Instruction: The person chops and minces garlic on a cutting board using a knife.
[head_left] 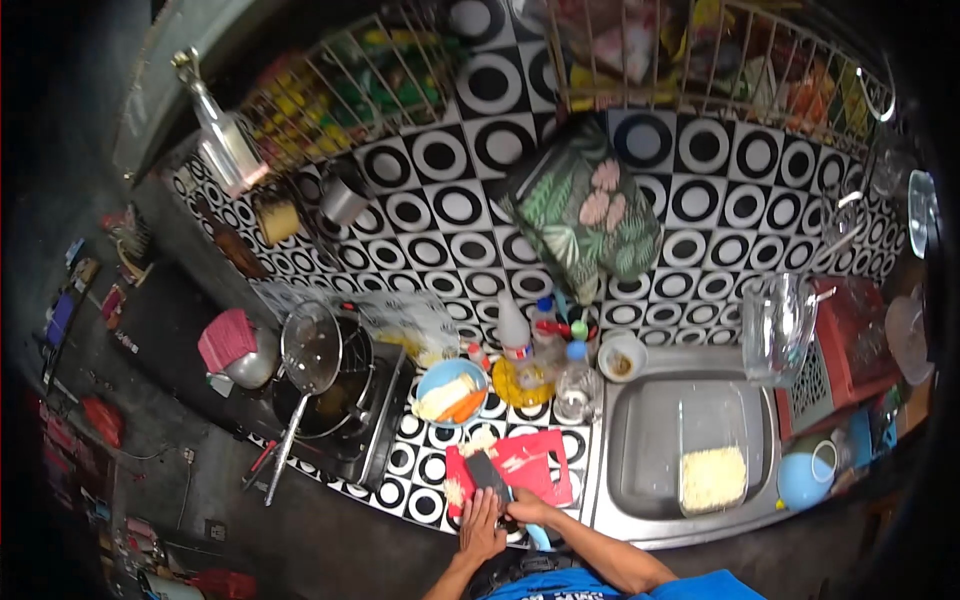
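Note:
A broad dark knife blade (487, 473) lies over the red cutting board (535, 462), among pale chopped bits. My right hand (526, 508) is closed at the near end of the knife, around its handle. Resting by the blade's near edge, my left hand (482, 528) has its fingers stretched forward, the tips touching the blade or the food beside it; which one I cannot tell. Pale shreds (454, 492) sit at the board's left side, and more pale pieces (480, 440) at its far edge. Below my right hand shows a light blue piece (540, 537), possibly the handle's end.
A blue bowl (424, 384) with orange and pale vegetables stands beyond the board, near several bottles (577, 390). On the left is a stove (385, 425) with a pan and strainer (311, 350). The sink (640, 400) at right holds a clear container (712, 425) with pale shreds.

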